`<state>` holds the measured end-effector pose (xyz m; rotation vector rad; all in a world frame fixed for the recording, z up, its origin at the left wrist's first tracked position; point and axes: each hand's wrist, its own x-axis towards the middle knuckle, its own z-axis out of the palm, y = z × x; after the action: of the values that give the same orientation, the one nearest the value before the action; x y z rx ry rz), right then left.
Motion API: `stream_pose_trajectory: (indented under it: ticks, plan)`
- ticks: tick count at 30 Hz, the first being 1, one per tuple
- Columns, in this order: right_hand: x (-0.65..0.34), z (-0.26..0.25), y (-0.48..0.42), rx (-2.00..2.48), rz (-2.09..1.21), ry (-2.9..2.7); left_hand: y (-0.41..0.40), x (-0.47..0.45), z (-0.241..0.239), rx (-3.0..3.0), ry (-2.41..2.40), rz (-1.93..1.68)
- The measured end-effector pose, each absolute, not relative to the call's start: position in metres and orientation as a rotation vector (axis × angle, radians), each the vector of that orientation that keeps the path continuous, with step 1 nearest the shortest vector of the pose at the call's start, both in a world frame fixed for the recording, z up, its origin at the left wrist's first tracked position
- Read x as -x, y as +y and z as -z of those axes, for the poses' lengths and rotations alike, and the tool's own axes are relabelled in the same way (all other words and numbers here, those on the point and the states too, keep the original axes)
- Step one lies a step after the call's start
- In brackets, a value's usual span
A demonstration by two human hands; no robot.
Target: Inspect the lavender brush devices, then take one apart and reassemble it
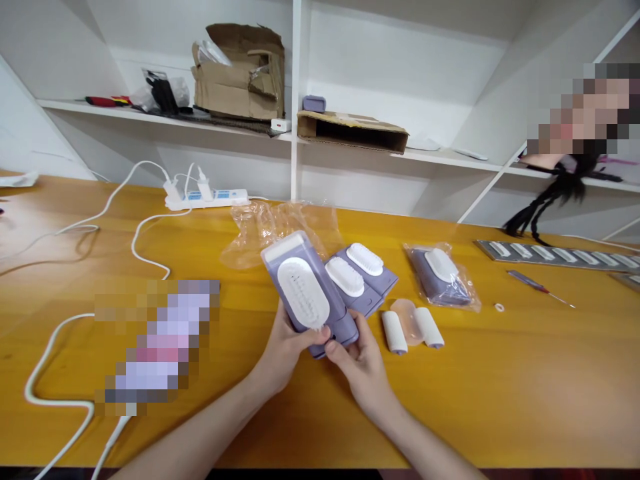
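Note:
A flat purple case with a white oval ribbed pad on its face (305, 293) is tilted up in front of me, held at its lower end by both hands. My left hand (283, 350) wraps its lower left side, thumb across the front. My right hand (357, 353) grips the lower right corner, its thumb close to the left one. Just behind lie two similar purple pieces with white oval pads (357, 277), partly overlapping. To the right are two white ribbed rollers (414, 329) with a pinkish clear piece between them, and a similar purple piece in clear wrap (441, 275).
A screwdriver (533, 281), a small white ring (499, 307) and a tray of white pieces (555, 255) lie right. Left are a blurred-out device (165, 340) on a white cable and a power strip (215, 199). Clear plastic (265, 227) lies behind. A person is at far right.

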<state>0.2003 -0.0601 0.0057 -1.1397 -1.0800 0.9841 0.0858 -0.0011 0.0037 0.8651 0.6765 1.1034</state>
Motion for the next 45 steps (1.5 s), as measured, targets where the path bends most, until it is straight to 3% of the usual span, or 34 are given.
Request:
stream_pose_trajectory:
  ticks: [9, 37, 45]
  plan:
    - [-0.197, -0.01, -0.059, 1.202, -0.801, -1.176, -0.002, -0.086, -0.009, -0.815, 0.643, -1.133]
    - [-0.196, -0.003, -0.064, 1.145, -0.734, -1.178, 0.005, -0.079, -0.02, -0.777, 0.553, -0.987]
    - [-0.2, -0.006, -0.062, 1.116, -0.866, -1.277, 0.006, -0.078, -0.017, -0.774, 0.609, -1.042]
